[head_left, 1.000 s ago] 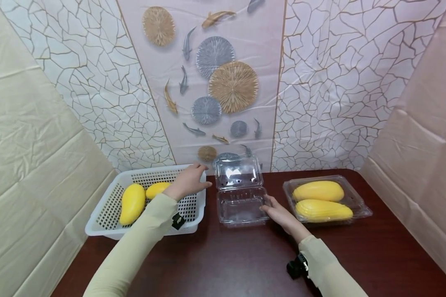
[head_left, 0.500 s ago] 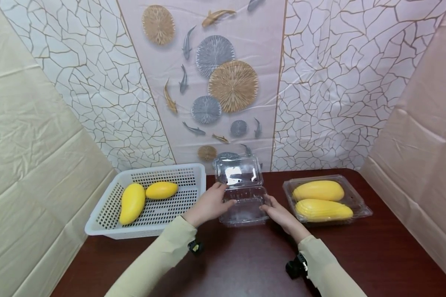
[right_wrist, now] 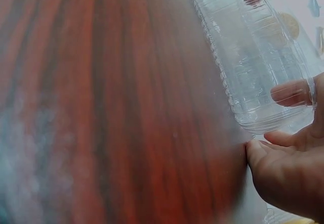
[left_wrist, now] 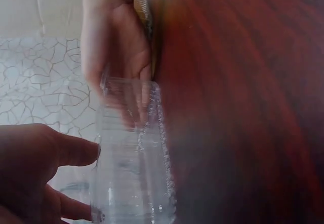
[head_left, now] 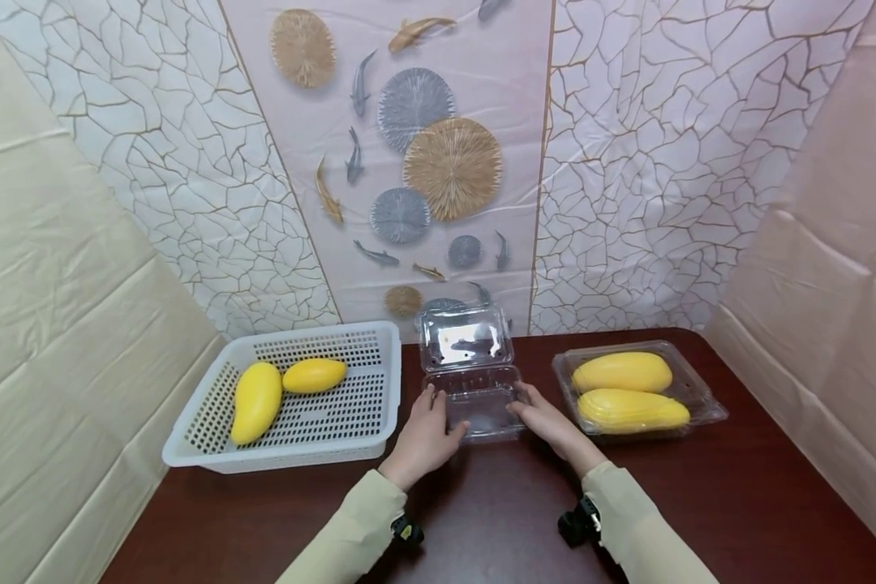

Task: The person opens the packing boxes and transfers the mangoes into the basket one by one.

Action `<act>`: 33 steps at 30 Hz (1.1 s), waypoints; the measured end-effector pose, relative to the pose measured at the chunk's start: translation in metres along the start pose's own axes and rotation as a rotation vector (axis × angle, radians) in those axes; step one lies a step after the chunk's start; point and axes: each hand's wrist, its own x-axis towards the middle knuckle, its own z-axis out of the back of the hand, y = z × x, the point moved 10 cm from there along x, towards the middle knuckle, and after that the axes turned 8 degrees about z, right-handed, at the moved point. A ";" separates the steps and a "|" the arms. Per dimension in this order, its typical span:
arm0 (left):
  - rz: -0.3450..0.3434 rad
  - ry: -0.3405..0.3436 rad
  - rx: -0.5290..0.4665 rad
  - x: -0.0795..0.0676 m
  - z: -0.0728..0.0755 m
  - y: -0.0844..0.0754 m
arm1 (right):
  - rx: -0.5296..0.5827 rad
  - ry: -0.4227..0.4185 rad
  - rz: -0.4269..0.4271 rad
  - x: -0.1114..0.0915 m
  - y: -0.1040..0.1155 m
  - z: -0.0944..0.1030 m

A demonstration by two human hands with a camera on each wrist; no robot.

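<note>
A clear plastic clamshell container [head_left: 482,410] stands on the table, its hinged lid [head_left: 465,337] raised at the back. My left hand [head_left: 425,438] is at its left front corner, thumb and fingers spread apart. In the left wrist view, fingertips [left_wrist: 91,153] of this hand meet the container's rim. My right hand [head_left: 551,422] grips the container's right wall, the thumb over the rim and other fingers outside. Left of it stands a white perforated basket [head_left: 368,448] with a yellow mango [head_left: 257,403] and a smaller mango [head_left: 315,375].
At the right, a closed clear clamshell [head_left: 693,397] holds two yellow mangoes [head_left: 623,372], one partly wrapped in ridged plastic glare. The dark red wooden table [head_left: 511,519] ends at a patterned cloth backdrop [head_left: 453,170]. Beige cloth walls [head_left: 80,324] close off the sides.
My left hand has moved from above the basket, rightward and toward me, to the container's left front corner. The right hand has stayed at the right wall. The head view has shifted slightly.
</note>
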 end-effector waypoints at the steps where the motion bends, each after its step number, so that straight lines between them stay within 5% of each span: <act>1: 0.003 -0.005 -0.005 -0.001 -0.001 0.001 | -0.004 -0.001 -0.002 0.000 0.000 -0.001; 13: -0.079 -0.131 0.016 -0.015 0.007 -0.003 | -0.114 -0.009 0.005 0.000 0.004 -0.007; 19: -0.082 -0.202 0.018 -0.027 0.016 0.005 | -0.117 0.018 0.003 -0.001 0.008 -0.026; 27: -0.050 -0.213 -0.032 -0.033 0.019 0.017 | -0.111 0.022 -0.013 -0.003 0.012 -0.038; 33: -0.109 -0.273 0.015 -0.042 0.020 0.013 | -0.080 0.036 -0.051 -0.007 0.009 -0.043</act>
